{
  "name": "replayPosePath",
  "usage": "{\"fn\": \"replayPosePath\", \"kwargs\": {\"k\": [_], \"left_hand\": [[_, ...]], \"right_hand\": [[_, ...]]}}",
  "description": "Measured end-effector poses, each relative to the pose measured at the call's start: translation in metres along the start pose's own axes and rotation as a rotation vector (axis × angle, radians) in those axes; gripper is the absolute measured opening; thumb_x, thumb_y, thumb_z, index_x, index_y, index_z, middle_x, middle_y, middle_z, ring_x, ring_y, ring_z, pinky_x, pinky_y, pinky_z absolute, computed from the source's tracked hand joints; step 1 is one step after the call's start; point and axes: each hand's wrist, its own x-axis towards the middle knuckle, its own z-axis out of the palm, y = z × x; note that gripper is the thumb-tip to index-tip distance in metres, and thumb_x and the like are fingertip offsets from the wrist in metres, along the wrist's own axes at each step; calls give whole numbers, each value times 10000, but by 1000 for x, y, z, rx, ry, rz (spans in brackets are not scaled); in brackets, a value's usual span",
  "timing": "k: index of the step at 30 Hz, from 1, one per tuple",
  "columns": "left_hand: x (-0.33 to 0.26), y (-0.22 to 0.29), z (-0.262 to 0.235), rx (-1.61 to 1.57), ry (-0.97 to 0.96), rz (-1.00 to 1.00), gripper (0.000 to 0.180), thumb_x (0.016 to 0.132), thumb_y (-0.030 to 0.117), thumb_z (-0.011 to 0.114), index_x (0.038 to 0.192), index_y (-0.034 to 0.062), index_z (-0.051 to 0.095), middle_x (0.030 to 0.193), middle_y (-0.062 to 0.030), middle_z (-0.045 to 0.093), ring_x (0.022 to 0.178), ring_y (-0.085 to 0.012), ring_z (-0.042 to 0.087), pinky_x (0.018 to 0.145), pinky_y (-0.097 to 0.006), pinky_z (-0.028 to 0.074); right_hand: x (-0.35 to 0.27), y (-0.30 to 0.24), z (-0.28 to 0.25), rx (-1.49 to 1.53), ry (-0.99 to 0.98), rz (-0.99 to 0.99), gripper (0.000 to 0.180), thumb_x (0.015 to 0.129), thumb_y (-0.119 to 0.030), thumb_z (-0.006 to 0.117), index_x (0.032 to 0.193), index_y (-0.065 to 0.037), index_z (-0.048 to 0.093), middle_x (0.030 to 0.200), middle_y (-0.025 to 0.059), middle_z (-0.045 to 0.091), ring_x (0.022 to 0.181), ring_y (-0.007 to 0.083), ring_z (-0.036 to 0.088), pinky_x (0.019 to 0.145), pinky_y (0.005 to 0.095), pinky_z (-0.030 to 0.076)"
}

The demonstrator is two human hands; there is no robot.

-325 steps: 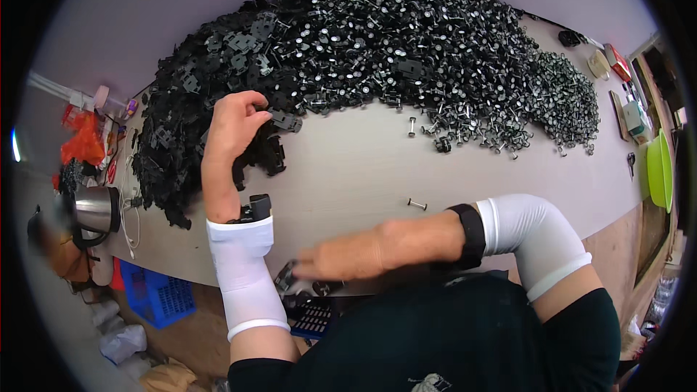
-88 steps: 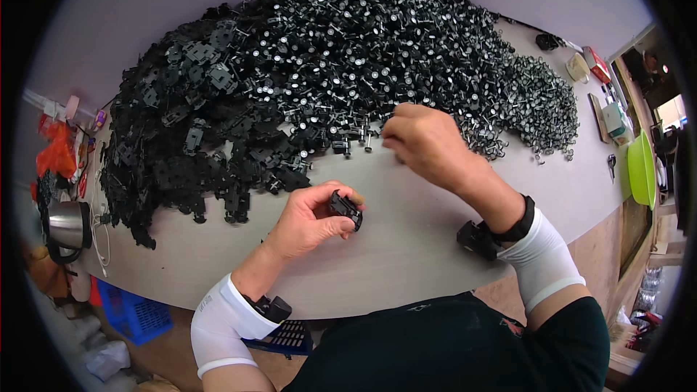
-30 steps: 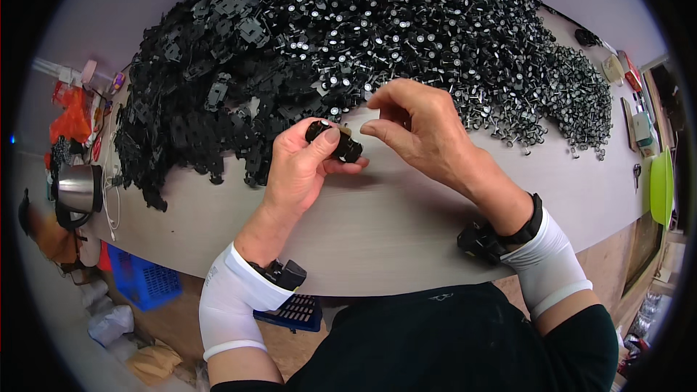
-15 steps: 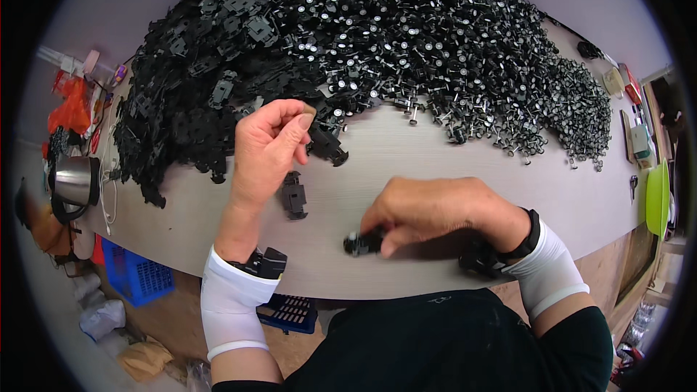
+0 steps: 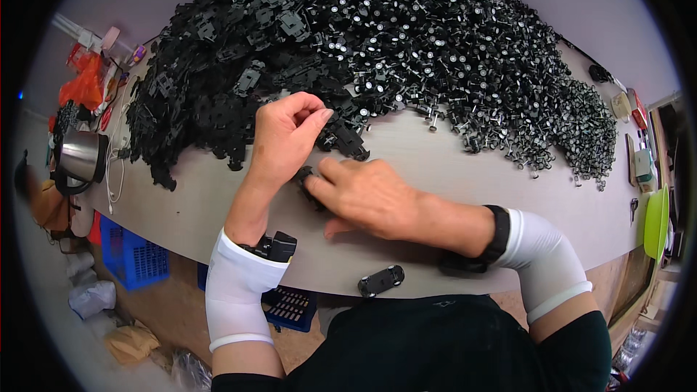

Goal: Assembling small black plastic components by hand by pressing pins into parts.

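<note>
left fingers: your left hand has thumb and forefinger pinched nearly closed at the near edge of the black parts pile; whether a piece sits between the tips is unclear, too small to tell.
right fingers: your right hand lies low on the table, fingers stretched left and only slightly curled, tips on a small black part just under the left palm; pressing or gripping, can't tell.
hands: touching or almost so, right fingertips under the left wrist side.
pile edge: black flat pieces reach right up to your left fingers; the wheel-and-axle heap runs off to the right, well apart from both hands.
open room: bare table strip between the heaps and the near edge, widest to your right.
near edge: a small dark toy car sits at the table's front lip, near your right forearm.
left side: metal kettle at the far left, blue crate below table level.
</note>
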Motion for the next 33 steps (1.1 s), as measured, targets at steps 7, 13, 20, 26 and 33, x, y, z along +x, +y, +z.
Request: {"fn": "replayPosePath", "kwargs": {"k": [7, 13, 20, 26, 33], "left_hand": [[-1, 1, 6, -213, -48, -48, 106, 869, 106, 638, 849, 2, 650, 658, 14, 574, 479, -12, 463, 420, -167, 351], [-1, -3, 7, -665, -239, -317, 207, 856, 167, 672, 945, -14, 626, 752, -39, 629, 537, -88, 571, 445, -186, 419], [-9, -6, 25, -598, -251, -269, 76, 841, 34, 638, 910, 5, 625, 750, -16, 613, 569, -57, 539, 482, -182, 429], [-8, -5, 28, -359, -314, -157, 28, 862, 33, 600, 883, 18, 610, 740, -6, 600, 548, -47, 509, 489, -179, 412], [-10, 4, 31, -542, -304, -169, 276, 806, -65, 590, 1073, -34, 529, 863, -70, 574, 616, -126, 606, 513, -221, 502]], "right_hand": [[-4, 43, 12, 151, 418, 15, 170, 850, -79, 572, 965, 46, 567, 728, 136, 607, 601, 252, 615, 526, 328, 507], [-21, 51, -23, 1226, 341, 691, 157, 942, -94, 507, 953, 62, 499, 726, 124, 630, 516, 105, 599, 394, 213, 478], [-14, 33, 0, 1209, 226, 702, 239, 859, -107, 648, 1006, 34, 523, 772, 51, 601, 580, 109, 607, 433, 219, 499], [-37, 47, -21, 952, 379, 658, 334, 784, -201, 745, 894, 56, 562, 698, 75, 590, 505, 90, 556, 394, 236, 468], [-29, 50, -6, 1532, 535, 771, 162, 888, -113, 611, 878, 1, 497, 735, 86, 601, 596, 140, 620, 537, 266, 561]]}}
